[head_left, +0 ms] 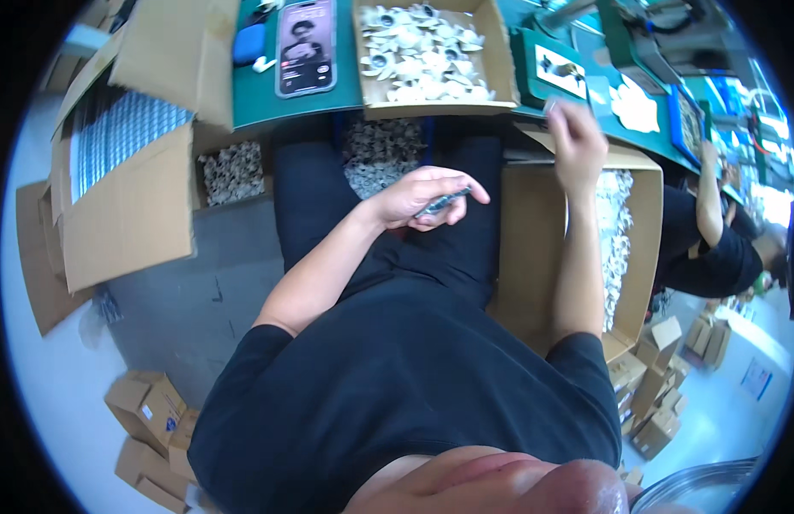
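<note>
My left hand (424, 197) is over my lap, its fingers closed around a small, narrow, dark grey-green piece (442, 202); its exact kind cannot be made out. One finger of that hand sticks out to the right. Raised at the table's front edge, my right hand (578, 144) is blurred by motion, with its fingers curled together. Whatever it holds, if anything, is hidden. Just beyond it stands a green device with a lit screen (560, 72). An open carton (515, 248) of white parts (617, 248) lies under my right forearm.
On the green table (328, 108) are a shallow cardboard box (440, 110) of white parts, a phone (306, 47) and a blue case (249, 43). Bins of small metal-grey parts (234, 173) sit below. A large open carton (131, 214) stands left; another person (714, 248) works at right.
</note>
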A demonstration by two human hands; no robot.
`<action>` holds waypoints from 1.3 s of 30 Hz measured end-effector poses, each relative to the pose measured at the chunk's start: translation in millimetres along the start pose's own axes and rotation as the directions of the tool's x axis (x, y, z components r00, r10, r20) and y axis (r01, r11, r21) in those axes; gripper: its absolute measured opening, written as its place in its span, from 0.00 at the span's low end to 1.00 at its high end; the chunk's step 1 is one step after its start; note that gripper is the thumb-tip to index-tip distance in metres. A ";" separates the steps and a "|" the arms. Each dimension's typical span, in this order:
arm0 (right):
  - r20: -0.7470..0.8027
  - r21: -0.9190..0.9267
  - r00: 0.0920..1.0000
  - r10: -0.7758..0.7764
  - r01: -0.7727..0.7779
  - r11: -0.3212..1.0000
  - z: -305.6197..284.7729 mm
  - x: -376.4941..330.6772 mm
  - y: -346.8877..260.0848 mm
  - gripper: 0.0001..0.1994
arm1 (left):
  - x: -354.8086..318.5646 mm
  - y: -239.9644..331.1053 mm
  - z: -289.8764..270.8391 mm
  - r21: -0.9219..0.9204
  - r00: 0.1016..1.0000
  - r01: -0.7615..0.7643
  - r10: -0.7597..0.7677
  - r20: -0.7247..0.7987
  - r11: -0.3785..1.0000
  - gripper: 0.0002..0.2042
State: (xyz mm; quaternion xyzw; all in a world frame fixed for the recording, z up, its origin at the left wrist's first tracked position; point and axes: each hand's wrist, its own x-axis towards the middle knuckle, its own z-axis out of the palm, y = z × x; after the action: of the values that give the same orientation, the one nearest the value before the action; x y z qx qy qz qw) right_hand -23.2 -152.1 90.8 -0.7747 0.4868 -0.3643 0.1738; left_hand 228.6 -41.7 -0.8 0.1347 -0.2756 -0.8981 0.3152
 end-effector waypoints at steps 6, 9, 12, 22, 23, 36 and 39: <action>-0.094 -0.337 0.992 -0.084 0.048 0.940 -28.8 58.3 70.2 0.13 | -1.0 -25.2 -18.2 0.019 0.988 0.117 -0.115 -0.102 0.993 0.21; -0.092 -0.269 0.986 0.139 -0.159 0.950 -25.1 78.3 47.5 0.10 | -10.7 -38.0 -40.2 -0.055 0.965 0.122 -0.132 -0.226 0.991 0.20; 0.144 -0.395 0.921 -0.361 0.388 0.833 -32.8 100.6 100.9 0.15 | -17.8 -64.2 -68.0 -0.101 0.936 0.151 -0.175 -0.304 0.983 0.20; -0.077 -0.237 0.997 -0.002 -0.016 0.971 -120.9 -14.9 102.7 0.21 | -13.6 -94.3 -101.5 0.001 0.753 0.379 -0.307 -0.582 0.925 0.21; -0.060 -0.291 0.995 0.075 -0.089 0.952 -143.5 -57.5 118.6 0.19 | -12.0 -96.6 -104.9 -0.005 0.743 0.372 -0.301 -0.598 0.928 0.20; 0.268 -0.547 0.487 0.831 -0.634 0.547 -140.1 -318.0 34.5 0.19 | 10.8 -98.3 -122.3 -0.006 0.666 0.487 -0.376 -0.644 0.873 0.18; 0.268 -0.437 0.349 0.898 -0.787 0.436 -146.2 -313.8 38.9 0.17 | 8.9 -103.5 -124.0 -0.027 0.686 0.444 -0.360 -0.632 0.895 0.18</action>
State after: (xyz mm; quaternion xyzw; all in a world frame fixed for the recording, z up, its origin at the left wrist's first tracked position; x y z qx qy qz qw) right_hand -236.6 118.7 41.0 -0.4849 0.7981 0.0357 0.3560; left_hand 222.4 -31.0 -162.1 0.5002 -0.1767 -0.8296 0.1739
